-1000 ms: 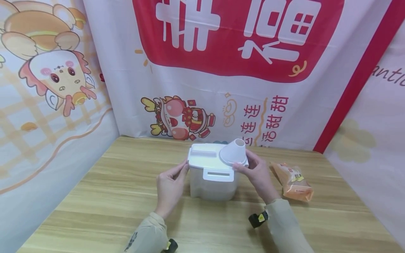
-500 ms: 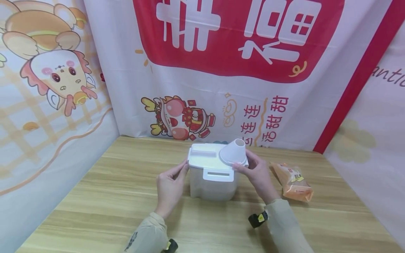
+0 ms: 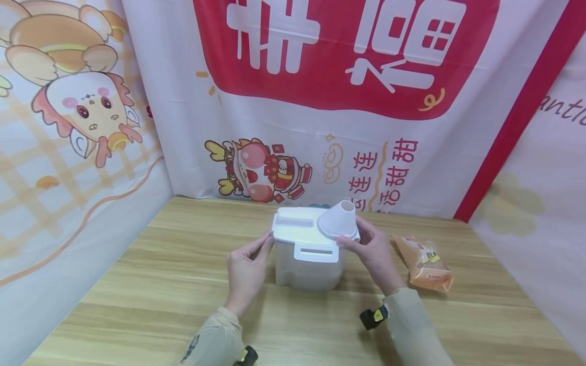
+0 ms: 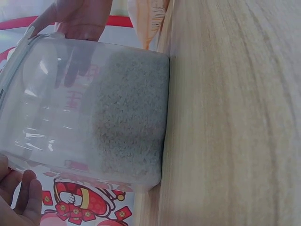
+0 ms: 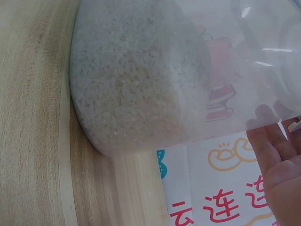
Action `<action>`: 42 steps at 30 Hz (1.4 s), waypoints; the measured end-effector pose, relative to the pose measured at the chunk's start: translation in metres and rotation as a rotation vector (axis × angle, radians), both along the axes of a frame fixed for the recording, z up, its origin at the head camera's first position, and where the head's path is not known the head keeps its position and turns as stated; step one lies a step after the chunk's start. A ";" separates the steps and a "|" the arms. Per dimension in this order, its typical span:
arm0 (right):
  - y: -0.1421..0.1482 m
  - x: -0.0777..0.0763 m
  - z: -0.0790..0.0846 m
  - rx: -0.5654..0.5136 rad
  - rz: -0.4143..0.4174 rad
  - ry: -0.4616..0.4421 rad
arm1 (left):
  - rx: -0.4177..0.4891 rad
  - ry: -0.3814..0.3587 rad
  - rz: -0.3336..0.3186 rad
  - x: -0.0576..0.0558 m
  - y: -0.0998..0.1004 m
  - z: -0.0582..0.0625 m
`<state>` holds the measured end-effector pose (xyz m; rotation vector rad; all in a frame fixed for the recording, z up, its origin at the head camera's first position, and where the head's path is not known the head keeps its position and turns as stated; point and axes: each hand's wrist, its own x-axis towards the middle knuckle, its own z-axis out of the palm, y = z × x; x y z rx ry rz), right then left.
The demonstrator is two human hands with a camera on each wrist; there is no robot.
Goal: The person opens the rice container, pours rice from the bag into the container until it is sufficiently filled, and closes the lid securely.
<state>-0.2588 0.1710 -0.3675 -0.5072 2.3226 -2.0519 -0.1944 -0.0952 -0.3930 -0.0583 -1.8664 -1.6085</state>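
Note:
A clear plastic rice container (image 3: 308, 272) stands upright on the table, partly filled with white rice (image 4: 131, 113). Its white lid (image 3: 293, 231) carries a cone-shaped spout (image 3: 340, 219) on the right and a slotted tab (image 3: 316, 252) in front. With bent fingers, my left hand (image 3: 247, 272) pinches the container at the lid's left edge. My right hand (image 3: 373, 251) grips the right end by the spout, thumb in front and fingers round the side and back. In the right wrist view, fingers (image 5: 270, 146) touch the clear wall near the lid.
An orange-and-clear packet (image 3: 426, 264) lies on the wooden table (image 3: 137, 295) just right of my right hand. A printed cloth (image 3: 183, 127) hangs along the table's back edge, and more printed cloth (image 3: 91, 213) closes off the left side.

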 end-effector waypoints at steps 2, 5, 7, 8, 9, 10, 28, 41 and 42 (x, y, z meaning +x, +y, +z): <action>0.000 0.000 0.000 -0.002 0.003 0.004 | 0.001 0.000 0.001 0.000 0.000 0.000; 0.000 0.000 -0.001 -0.004 0.006 0.006 | 0.006 -0.016 0.000 0.004 0.002 0.004; 0.001 0.000 -0.001 0.000 0.003 0.007 | 0.008 -0.020 -0.005 0.004 0.002 0.004; 0.001 0.000 -0.001 0.001 0.002 0.008 | 0.009 -0.023 -0.006 0.004 0.002 0.004; 0.001 -0.001 -0.002 0.002 0.001 0.009 | 0.009 -0.030 -0.009 0.004 0.002 0.004; 0.001 -0.001 -0.002 0.004 0.002 0.010 | 0.009 -0.037 -0.016 0.004 0.001 0.004; 0.007 0.031 0.024 0.074 -0.013 0.056 | -0.174 -0.199 -0.428 -0.025 -0.012 0.038; 0.015 0.019 0.023 0.147 0.032 0.062 | -0.332 -0.248 -0.527 -0.047 -0.032 0.040; 0.016 0.016 0.022 0.143 0.046 0.064 | -0.339 -0.251 -0.531 -0.048 -0.033 0.040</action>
